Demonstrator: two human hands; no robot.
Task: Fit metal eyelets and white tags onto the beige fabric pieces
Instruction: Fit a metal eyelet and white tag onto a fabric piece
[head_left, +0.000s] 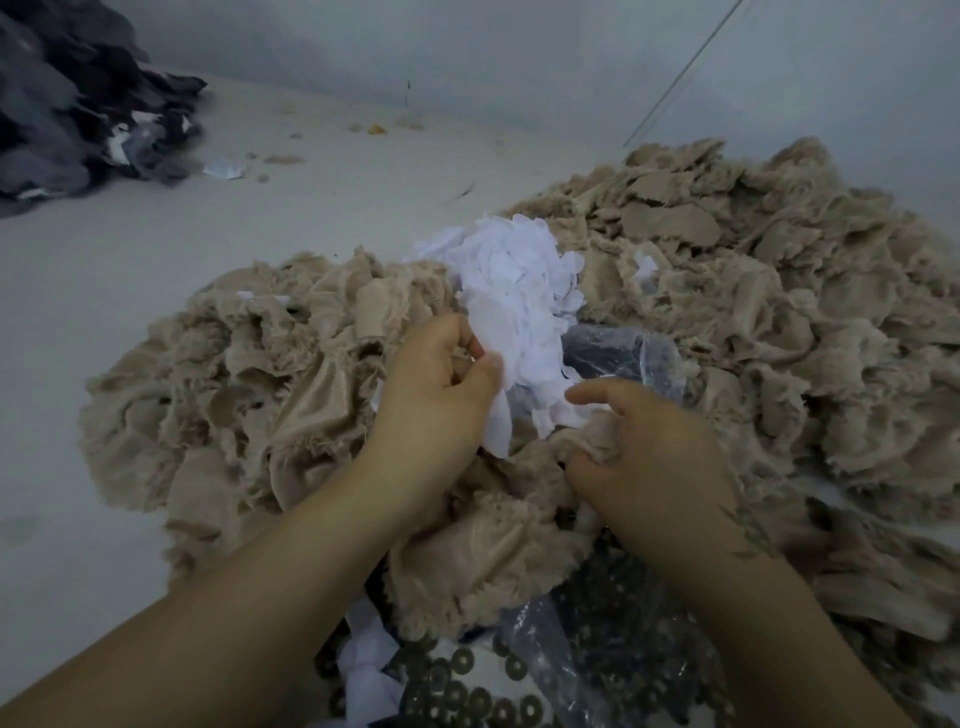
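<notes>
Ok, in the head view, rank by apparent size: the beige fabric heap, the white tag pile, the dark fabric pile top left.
1. beige fabric heap
2. dark fabric pile, cropped by the frame and farther off, so unsure against the next
3. white tag pile

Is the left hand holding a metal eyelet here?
No, the left hand pinches a white tag; the metal eyelets lie loose near the bottom edge.

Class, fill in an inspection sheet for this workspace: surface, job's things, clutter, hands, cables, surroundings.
Surface: pale floor.
Job's things: beige fabric pieces heaped; white tags piled on them; metal eyelets loose nearest the camera.
Clutter: dark fabric pile, scraps, clear plastic bag.
Hands: left hand pinches a white tag; right hand grips beige fabric.
Cables: nothing seen.
Surroundings: plain wall.
</notes>
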